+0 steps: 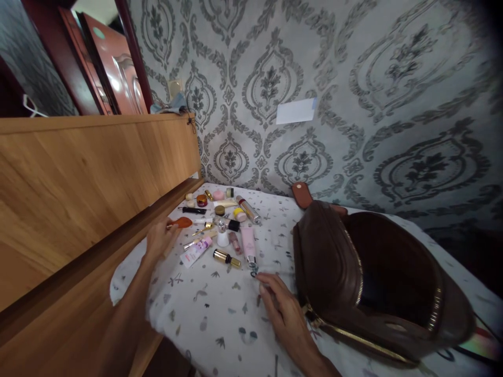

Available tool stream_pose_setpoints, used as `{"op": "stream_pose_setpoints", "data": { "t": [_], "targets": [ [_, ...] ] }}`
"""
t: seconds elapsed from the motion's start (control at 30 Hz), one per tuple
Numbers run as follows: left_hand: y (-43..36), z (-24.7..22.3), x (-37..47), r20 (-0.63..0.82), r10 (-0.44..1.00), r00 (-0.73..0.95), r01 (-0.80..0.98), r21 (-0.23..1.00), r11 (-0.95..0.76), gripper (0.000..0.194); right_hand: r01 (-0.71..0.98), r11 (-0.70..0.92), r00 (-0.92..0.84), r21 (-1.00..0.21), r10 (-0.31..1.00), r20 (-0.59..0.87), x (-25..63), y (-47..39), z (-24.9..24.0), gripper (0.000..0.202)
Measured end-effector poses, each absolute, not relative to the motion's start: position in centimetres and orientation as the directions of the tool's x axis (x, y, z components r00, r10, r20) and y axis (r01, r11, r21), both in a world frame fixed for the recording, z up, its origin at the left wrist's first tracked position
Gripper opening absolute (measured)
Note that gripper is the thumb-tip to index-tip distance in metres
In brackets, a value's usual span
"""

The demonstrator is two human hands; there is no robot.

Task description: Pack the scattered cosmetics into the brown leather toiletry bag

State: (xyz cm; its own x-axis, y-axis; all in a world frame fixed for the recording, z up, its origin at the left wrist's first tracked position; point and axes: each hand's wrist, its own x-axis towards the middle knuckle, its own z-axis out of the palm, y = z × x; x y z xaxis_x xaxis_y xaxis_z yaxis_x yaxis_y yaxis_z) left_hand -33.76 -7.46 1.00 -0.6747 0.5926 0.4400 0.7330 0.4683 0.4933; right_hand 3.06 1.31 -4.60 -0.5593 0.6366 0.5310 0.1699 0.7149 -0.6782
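Observation:
My left hand (157, 238) is closed round the narrow end of an orange, oval-headed item (182, 222), too small to name exactly, at the left edge of the spread of cosmetics. My right hand (281, 303) rests on the patterned sheet with fingers stretched out. Its index fingertip is at a small dark loop (253, 274), just below a pink squeeze tube (248, 242). Nearby lie a gold and black tube (227, 258), a white and purple tube (196, 252), a white bottle (222, 236) and a lip gloss tube (234, 243).
An unzipped brown leather bag (326, 256) stands at the right, with a brown strap or flap (302, 195) behind it. Several jars, including an amber one (201, 200), and a silver tube (248, 209) lie toward the wall. A wooden board (98, 162) borders the left side.

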Motion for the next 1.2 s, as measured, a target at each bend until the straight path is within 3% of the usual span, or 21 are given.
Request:
{"op": "stream_pose_setpoints", "data": {
  "t": [0.3,0.5,0.7,0.9,1.03,1.2],
  "targets": [
    [-6.9,0.9,-30.7,0.400,0.704,-0.587,0.803,0.177,0.569,0.022,0.180,0.705,-0.574,-0.685,0.641,0.509,3.0,1.3,-4.7,0.027],
    [-7.4,0.7,-30.6,0.383,0.725,-0.573,0.809,0.121,0.575,0.025,0.160,0.706,-0.562,-0.689,0.639,0.525,3.1,1.4,-4.7,0.025],
    [-7.0,0.6,-29.9,0.397,0.751,-0.528,0.848,0.199,0.491,0.025,0.169,0.711,-0.568,-0.682,0.636,0.522,3.0,1.3,-4.8,0.026],
    [-4.9,1.4,-27.3,0.412,0.821,-0.394,0.899,0.359,0.252,0.020,0.168,0.701,-0.581,-0.693,0.638,0.505,3.1,1.3,-4.4,0.026],
    [-2.1,0.6,-25.3,0.391,0.852,-0.348,0.858,0.499,0.122,0.022,0.169,0.687,-0.587,-0.706,0.646,0.488,3.2,1.2,-4.2,0.026],
    [0.9,-1.2,-24.1,0.381,0.832,-0.404,0.763,0.642,0.076,0.021,0.166,0.694,-0.574,-0.701,0.646,0.503,3.1,1.1,-4.1,0.026]
  ]
}}
